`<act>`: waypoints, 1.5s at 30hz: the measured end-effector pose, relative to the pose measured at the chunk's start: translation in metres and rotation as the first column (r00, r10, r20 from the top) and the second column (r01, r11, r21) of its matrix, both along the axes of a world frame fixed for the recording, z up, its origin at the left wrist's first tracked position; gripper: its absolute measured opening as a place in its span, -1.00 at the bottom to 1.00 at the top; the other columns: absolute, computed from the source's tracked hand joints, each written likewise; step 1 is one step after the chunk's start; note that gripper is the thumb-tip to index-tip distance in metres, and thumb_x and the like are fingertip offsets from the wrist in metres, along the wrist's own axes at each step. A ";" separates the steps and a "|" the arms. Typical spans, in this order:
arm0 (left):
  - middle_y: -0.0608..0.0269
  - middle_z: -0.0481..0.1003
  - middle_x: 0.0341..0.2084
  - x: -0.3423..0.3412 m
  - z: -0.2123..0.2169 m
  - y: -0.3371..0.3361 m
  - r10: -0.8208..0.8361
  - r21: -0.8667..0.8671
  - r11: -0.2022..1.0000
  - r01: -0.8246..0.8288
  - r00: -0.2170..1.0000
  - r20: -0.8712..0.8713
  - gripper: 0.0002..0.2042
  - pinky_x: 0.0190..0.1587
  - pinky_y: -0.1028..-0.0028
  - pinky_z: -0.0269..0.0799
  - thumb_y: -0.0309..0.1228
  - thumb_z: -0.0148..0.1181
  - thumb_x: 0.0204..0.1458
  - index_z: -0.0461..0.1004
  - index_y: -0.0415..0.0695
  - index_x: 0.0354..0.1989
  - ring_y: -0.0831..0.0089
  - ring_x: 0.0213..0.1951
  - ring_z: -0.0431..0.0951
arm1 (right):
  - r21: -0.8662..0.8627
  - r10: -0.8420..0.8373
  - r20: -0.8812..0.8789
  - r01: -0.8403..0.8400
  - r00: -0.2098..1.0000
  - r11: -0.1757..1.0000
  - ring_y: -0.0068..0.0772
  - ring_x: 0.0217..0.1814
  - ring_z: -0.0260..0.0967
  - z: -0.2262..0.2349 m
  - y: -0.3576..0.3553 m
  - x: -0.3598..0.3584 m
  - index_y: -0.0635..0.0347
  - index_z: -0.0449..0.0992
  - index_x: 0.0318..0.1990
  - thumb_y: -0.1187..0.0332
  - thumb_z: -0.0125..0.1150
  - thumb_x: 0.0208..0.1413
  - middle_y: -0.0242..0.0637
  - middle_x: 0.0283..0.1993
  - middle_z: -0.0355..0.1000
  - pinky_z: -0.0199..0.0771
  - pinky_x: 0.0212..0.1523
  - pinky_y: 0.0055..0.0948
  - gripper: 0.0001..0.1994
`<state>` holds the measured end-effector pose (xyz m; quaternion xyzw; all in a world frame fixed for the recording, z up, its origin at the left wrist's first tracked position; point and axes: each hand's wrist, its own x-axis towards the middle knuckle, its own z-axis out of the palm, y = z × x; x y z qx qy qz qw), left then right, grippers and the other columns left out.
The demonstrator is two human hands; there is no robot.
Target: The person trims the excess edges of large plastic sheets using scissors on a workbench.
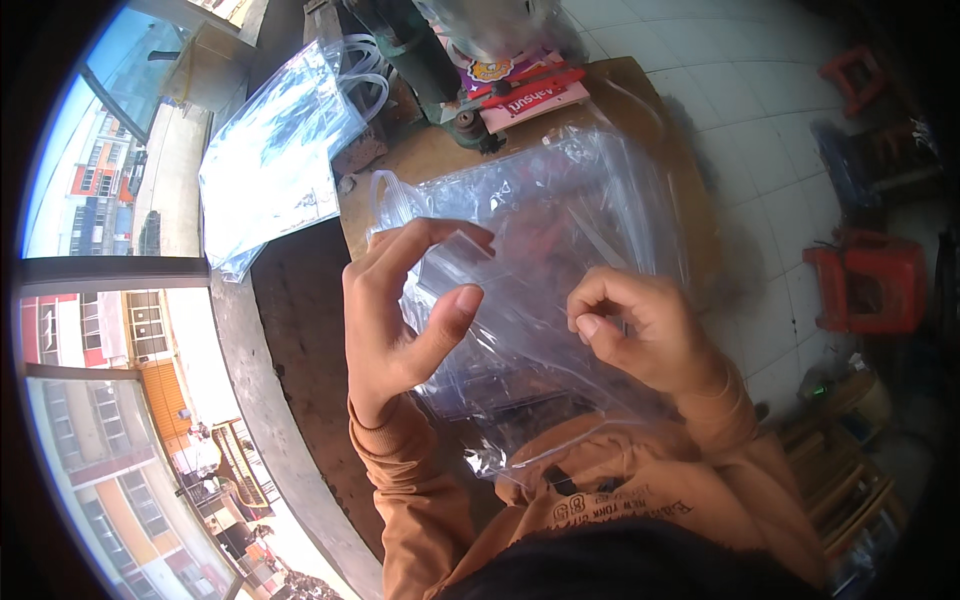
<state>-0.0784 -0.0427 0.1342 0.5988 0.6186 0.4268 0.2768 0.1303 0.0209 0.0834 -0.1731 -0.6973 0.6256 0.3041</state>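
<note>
Brown sleeves lead to the left hand, its thumb and fingers wide apart, and the right hand, curled up small; I cannot tell if it pinches anything. Both are over a clear plastic bag on the worktop. Farther out sit a green machine, a pink box, shiny bags and 2 red stools.

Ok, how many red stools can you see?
2. One red stool is near the picture's upper right edge; the larger-looking red stool is below it, at mid-right. More may be hidden in the dark rim.
</note>
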 end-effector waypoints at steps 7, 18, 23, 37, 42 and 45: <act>0.16 0.44 -0.56 0.003 0.030 -0.045 0.191 -0.117 0.975 -0.189 0.982 0.002 -0.93 -0.37 0.53 0.26 -0.61 0.07 -0.19 0.37 -0.32 -0.49 0.47 -0.49 0.41 | 0.283 -0.120 -0.027 0.123 0.992 0.951 -0.40 -0.47 0.34 0.002 0.002 0.002 0.29 0.34 -0.39 0.57 0.10 -0.01 -0.26 -0.44 0.34 0.35 -0.44 -0.49 -0.94; 0.12 0.42 -0.51 0.015 0.114 -0.116 0.957 0.977 0.134 -0.167 -0.232 -0.171 -0.88 -0.36 0.43 0.35 -0.54 0.02 -0.03 0.38 -0.31 -0.55 0.37 -0.41 0.44 | 0.599 -0.501 0.446 0.168 0.741 0.783 -0.30 -0.26 0.29 -0.040 -0.005 0.058 0.21 0.32 -0.17 0.40 0.22 -0.07 -0.22 -0.24 0.22 0.35 -0.26 -0.36 -0.70; 0.08 0.44 -0.53 0.086 0.006 -0.065 0.451 0.098 0.829 -0.551 0.554 -0.700 -0.93 -0.45 0.40 0.35 -0.61 0.09 -0.24 0.38 -0.24 -0.52 0.19 -0.45 0.48 | 0.667 -0.581 0.693 -0.075 0.427 0.741 -0.24 -0.17 0.20 -0.058 -0.030 0.066 0.18 0.29 0.04 0.32 0.25 -0.11 -0.19 -0.19 0.19 0.28 -0.11 -0.34 -0.50; 0.22 0.43 -0.48 0.116 -0.125 -0.066 0.310 0.246 0.939 -0.239 0.898 -0.310 -0.75 -0.44 0.43 0.31 -0.63 0.24 -0.44 0.43 -0.18 -0.47 0.33 -0.46 0.44 | -0.679 0.111 0.202 0.058 0.973 0.732 -0.58 -0.25 0.21 -0.052 -0.014 0.079 0.20 0.04 0.18 0.44 0.21 -0.07 -0.39 -0.30 0.21 0.27 -0.16 -0.55 -0.36; 0.28 0.46 -0.42 0.116 -0.119 -0.067 0.275 0.215 0.954 -0.211 0.901 -0.336 -0.75 -0.21 0.30 0.24 -0.55 0.29 -0.42 0.42 -0.10 -0.47 0.37 -0.43 0.44 | -0.947 0.318 0.000 -0.103 0.948 0.305 -0.66 -0.27 0.09 -0.067 -0.037 0.085 0.15 0.13 -0.10 0.15 0.37 -0.20 -0.46 -0.36 0.13 0.16 -0.13 -0.60 -0.41; 0.28 0.47 -0.35 0.116 -0.115 -0.066 0.315 0.215 0.943 -0.256 0.895 -0.317 -0.75 -0.13 0.27 0.19 -0.50 0.31 -0.40 0.41 -0.07 -0.46 0.38 -0.38 0.45 | -0.964 0.372 -0.029 -0.125 0.928 0.235 -0.68 -0.27 0.08 -0.045 -0.034 0.074 0.15 0.14 -0.13 0.16 0.37 -0.16 -0.47 -0.37 0.13 0.15 -0.13 -0.61 -0.45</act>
